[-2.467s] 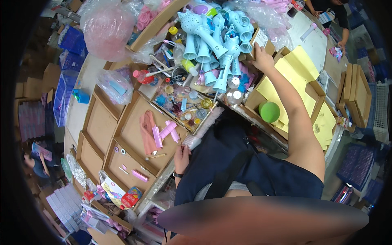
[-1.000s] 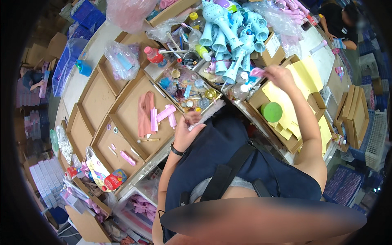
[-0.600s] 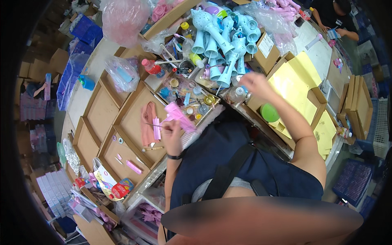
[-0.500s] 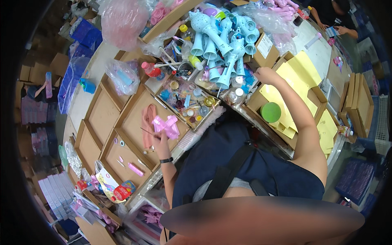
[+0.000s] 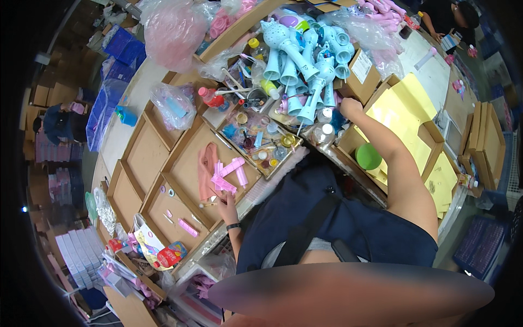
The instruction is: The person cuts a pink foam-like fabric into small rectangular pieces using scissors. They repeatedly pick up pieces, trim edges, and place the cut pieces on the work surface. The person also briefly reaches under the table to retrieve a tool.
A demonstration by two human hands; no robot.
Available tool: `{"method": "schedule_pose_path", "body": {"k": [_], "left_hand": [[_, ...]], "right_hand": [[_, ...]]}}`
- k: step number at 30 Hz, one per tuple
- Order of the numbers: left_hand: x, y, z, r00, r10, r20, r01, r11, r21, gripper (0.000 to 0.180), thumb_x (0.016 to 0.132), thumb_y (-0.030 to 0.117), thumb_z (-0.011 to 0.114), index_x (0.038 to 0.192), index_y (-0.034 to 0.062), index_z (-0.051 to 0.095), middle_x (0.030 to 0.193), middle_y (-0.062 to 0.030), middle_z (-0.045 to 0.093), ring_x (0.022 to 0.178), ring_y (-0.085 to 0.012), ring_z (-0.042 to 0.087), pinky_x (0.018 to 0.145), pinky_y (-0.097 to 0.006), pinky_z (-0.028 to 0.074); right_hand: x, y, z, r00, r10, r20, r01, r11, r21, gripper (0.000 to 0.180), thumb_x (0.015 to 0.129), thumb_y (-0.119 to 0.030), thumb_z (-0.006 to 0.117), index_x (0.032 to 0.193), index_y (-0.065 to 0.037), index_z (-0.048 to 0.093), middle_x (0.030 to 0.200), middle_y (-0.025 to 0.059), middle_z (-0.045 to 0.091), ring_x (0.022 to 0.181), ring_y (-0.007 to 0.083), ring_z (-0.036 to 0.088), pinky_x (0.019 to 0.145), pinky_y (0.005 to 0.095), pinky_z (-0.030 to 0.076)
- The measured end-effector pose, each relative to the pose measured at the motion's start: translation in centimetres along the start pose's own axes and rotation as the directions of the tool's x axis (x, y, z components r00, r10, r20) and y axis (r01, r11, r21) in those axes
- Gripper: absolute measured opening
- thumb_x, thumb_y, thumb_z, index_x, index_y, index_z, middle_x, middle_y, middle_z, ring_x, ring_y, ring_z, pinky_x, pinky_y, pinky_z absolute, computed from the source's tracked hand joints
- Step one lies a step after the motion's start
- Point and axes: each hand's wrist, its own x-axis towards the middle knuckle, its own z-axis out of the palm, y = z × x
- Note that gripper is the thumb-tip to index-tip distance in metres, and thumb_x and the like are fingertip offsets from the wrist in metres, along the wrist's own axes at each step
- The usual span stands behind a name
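The orange-pink cloth lies in the cardboard tray, right by the pink pieces. A fast pull on one could drag the other along. The pink pieces are in a messy heap at twelve o'clock from my left grip, so one bump could make them slide. My left fingers are close together; I can't tell if they hold or touch a piece. At one o'clock from there is the paint tray, full of little pots. If my sleeveless arm swings that way, pots could spill. Then come the blue toys, piled high, at ten o'clock from my right grip. A knock could bring them down. The clear bottle, at eight o'clock, could tip too. My right fingers are hidden, so I can't tell what they hold. The green cup, at five o'clock, could fall if my arm brushes it.
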Motion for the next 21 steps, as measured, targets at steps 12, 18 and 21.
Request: {"method": "schedule_pose_path", "body": {"k": [12,18,21], "left_hand": [[-3.3,-1.2,-0.7,0.999,0.039,-0.003,-0.039,0.988,0.150,0.028,0.084,0.021,0.061,0.070,-0.0011,0.050,0.060,-0.0028,0.051,0.056,-0.0089,0.042,0.052,-0.025,0.037],[-3.8,-2.5,-0.9,0.998,0.051,-0.029,-0.050,0.997,0.063,0.030,0.082,0.022,0.064,0.069,-0.0010,0.049,0.058,-0.0038,0.049,0.054,-0.0104,0.041,0.051,-0.027,0.037],[-3.9,-2.4,-1.4,0.997,0.060,-0.039,-0.051,0.978,0.201,0.032,0.081,0.023,0.065,0.068,-0.0007,0.049,0.057,-0.0046,0.048,0.054,-0.0113,0.041,0.051,-0.027,0.037]], "right_hand": [[1.7,-2.9,2.7,0.909,0.413,0.055,-0.392,0.804,0.447,0.042,0.080,-0.025,0.050,0.114,-0.001,0.054,0.119,0.0196,0.052,0.111,0.0328,0.050,0.092,0.0389,0.040],[3.9,-3.0,3.7,0.887,0.445,0.122,-0.432,0.709,0.557,0.043,0.082,-0.027,0.046,0.116,-0.001,0.053,0.118,0.0180,0.051,0.105,0.0309,0.051,0.092,0.0413,0.036],[5.3,-2.1,4.2,0.927,0.321,0.193,-0.372,0.720,0.587,0.047,0.082,-0.037,0.047,0.106,0.002,0.056,0.100,0.0183,0.055,0.087,0.0306,0.055,0.076,0.0410,0.042]]}}
